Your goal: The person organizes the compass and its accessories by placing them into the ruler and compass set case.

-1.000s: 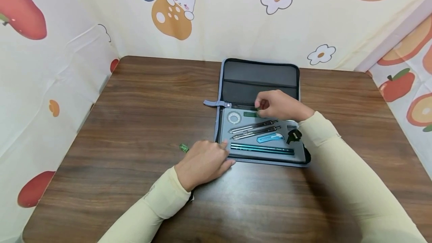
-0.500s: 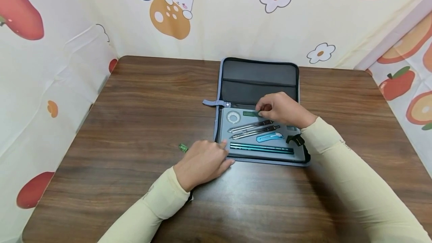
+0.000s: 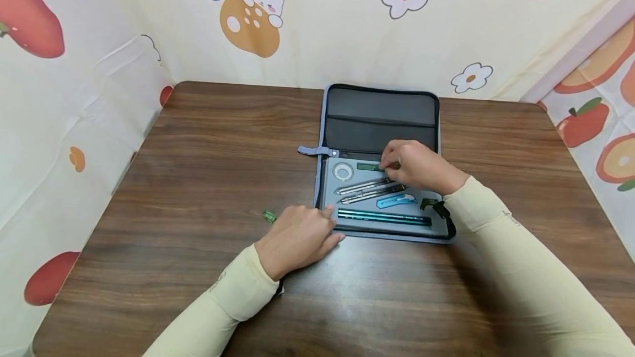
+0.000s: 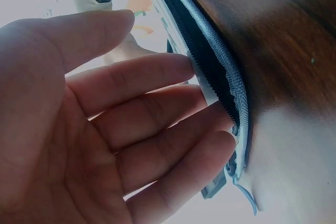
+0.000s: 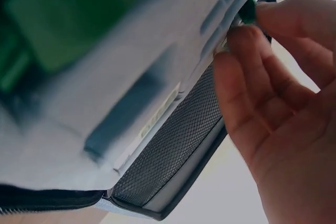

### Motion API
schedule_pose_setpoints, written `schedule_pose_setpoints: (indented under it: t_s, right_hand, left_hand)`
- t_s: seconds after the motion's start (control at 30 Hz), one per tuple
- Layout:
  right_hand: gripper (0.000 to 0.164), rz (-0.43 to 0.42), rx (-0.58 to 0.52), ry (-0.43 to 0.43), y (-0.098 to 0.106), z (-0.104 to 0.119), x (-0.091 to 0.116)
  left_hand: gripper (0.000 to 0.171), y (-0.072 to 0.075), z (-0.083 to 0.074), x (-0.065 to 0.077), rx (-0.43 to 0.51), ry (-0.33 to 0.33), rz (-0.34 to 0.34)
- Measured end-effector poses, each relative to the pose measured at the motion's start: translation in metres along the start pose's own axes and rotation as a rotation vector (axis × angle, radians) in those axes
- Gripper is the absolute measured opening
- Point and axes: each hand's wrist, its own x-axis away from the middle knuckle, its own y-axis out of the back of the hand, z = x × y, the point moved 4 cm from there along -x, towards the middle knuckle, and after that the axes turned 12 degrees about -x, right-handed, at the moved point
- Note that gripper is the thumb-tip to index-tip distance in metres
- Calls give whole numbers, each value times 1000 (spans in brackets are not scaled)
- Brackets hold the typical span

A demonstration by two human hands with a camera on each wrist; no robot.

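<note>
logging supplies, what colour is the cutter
The cutter is blue, showing best in the head view.

From the head I look forward and down over the table (image 3: 223,153) and case (image 3: 382,108). My wrist views sit close: the left looks past the left hand (image 4: 121,124) to the case's zipped edge (image 4: 211,35), the right skims the tray (image 5: 157,30) beside the right hand (image 5: 286,93). All share the case.

On the tray (image 3: 364,176), 2 pencils (image 3: 384,217) are lying in front, 2 pens (image 3: 372,194) midway, a ring (image 3: 335,172) back left; a loose piece (image 3: 269,216) is resting left of it.
</note>
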Motion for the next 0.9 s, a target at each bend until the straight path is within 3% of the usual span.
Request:
schedule_pose_setpoints:
  t_s: [0.4, 0.63, 0.9]
  right_hand:
    - [18, -21, 150, 4, -1, 9, 6]
    - [24, 2, 88, -22, -1, 27, 2]
    - [21, 15, 55, 47, -11, 45, -11]
  left_hand:
    - [34, 2, -4, 0, -59, 6, -14]
    - [36, 2, -12, 2, -167, -10, 2]
    - [41, 2, -22, 2, -295, 5, 0]
